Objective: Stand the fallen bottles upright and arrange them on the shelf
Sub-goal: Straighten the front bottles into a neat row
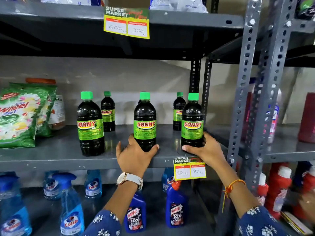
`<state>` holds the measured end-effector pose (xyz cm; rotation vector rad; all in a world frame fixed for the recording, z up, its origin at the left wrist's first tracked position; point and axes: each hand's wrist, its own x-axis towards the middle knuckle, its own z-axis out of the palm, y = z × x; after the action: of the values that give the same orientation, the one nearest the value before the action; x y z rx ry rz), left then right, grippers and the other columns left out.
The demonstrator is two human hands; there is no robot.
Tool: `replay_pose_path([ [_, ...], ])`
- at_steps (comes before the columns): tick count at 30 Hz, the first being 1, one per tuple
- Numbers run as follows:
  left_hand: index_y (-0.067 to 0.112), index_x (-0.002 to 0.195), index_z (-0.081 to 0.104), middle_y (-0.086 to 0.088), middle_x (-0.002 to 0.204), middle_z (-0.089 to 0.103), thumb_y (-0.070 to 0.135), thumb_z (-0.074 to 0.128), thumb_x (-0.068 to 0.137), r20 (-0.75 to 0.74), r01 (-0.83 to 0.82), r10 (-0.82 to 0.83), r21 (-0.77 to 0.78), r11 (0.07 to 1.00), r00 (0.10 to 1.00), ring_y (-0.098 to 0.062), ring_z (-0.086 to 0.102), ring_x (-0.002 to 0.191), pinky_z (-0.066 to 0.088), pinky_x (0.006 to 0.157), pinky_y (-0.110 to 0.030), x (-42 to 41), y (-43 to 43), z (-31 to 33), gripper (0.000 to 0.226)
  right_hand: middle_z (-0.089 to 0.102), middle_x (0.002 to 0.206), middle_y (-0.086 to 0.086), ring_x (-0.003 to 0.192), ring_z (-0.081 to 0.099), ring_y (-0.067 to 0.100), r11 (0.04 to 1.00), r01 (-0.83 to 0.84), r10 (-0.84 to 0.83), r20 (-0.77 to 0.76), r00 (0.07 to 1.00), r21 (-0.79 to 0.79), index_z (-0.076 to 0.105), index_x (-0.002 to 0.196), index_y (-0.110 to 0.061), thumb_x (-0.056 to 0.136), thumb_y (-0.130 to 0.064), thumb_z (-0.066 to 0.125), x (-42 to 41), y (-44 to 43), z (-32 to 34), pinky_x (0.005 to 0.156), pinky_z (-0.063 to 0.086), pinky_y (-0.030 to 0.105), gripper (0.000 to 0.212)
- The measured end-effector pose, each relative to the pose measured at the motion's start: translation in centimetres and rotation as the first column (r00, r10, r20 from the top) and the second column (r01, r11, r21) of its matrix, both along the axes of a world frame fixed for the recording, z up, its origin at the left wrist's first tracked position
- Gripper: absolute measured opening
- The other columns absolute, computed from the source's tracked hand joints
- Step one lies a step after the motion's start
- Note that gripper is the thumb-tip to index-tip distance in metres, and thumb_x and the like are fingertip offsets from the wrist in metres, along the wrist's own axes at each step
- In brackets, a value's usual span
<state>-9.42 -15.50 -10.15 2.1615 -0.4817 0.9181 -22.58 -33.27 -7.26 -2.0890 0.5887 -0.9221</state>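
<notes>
Several dark Sunny bottles with green caps stand upright on the grey middle shelf (56,150). In the front row are a left bottle (90,124), a middle bottle (144,121) and a right bottle (192,120). Two smaller-looking bottles stand behind, one at back left (107,111) and one at back right (177,111). My left hand (134,155) wraps the base of the middle bottle. My right hand (205,149) grips the base of the right bottle, close to the shelf's front edge.
Green Wheel detergent bags (20,114) lie at the shelf's left end. A price tag (189,168) hangs from the shelf's front lip. Slotted steel uprights (245,92) bound the right side. Blue Colin sprays (71,205) and Harpic bottles (176,206) fill the shelf below.
</notes>
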Motion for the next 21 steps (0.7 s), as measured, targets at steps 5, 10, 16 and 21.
replay_pose_path([
  [5, 0.003, 0.096, 0.054, -0.012, 0.065, 0.069, 0.069, 0.064, 0.064, -0.008, -0.009, 0.008, -0.015, 1.0, 1.0, -0.026, 0.068, 0.069, 0.024, 0.105, -0.043, -0.05, -0.12, 0.09, 0.074, 0.069, 0.103, -0.004, 0.097, 0.065, 0.019, 0.999, 0.001, -0.002, -0.016, 1.0, -0.051, 0.057, 0.105, -0.031, 0.053, -0.051, 0.081, -0.18, 0.33, 0.19, 0.088, 0.051, 0.042, 0.061],
  [10, 0.005, 0.096, 0.055, -0.01, 0.067, 0.069, 0.069, 0.061, 0.065, -0.042, -0.015, 0.014, -0.013, 1.0, 0.999, -0.026, 0.067, 0.072, 0.022, 0.105, -0.042, -0.46, 0.02, 0.4, 0.072, 0.07, 0.109, -0.002, 0.099, 0.065, 0.02, 0.996, 0.022, -0.023, -0.014, 1.0, -0.083, 0.057, 0.107, -0.031, 0.052, -0.059, 0.077, 0.02, 0.29, -0.02, 0.088, 0.051, 0.044, 0.065],
  [16, 0.004, 0.092, 0.054, -0.01, 0.064, 0.068, 0.065, 0.065, 0.065, -0.025, -0.015, 0.014, -0.042, 0.999, 1.0, -0.026, 0.067, 0.071, 0.024, 0.103, -0.041, -0.57, 0.05, 0.35, 0.067, 0.069, 0.111, -0.002, 0.101, 0.064, 0.02, 0.996, 0.02, -0.021, -0.015, 1.0, -0.084, 0.057, 0.11, -0.03, 0.055, -0.055, 0.078, -0.11, 0.3, -0.05, 0.088, 0.05, 0.04, 0.065],
  [21, 0.005, 0.095, 0.052, -0.01, 0.071, 0.069, 0.069, 0.061, 0.066, -0.044, 0.029, -0.03, -0.028, 0.999, 0.999, -0.027, 0.066, 0.074, 0.028, 0.097, -0.04, -0.95, 0.3, 0.55, 0.07, 0.067, 0.115, 0.0, 0.107, 0.062, 0.021, 0.996, 0.001, -0.003, -0.021, 1.0, -0.084, 0.054, 0.116, -0.029, 0.055, -0.054, 0.079, -0.14, 0.36, -0.24, 0.091, 0.049, 0.041, 0.07],
])
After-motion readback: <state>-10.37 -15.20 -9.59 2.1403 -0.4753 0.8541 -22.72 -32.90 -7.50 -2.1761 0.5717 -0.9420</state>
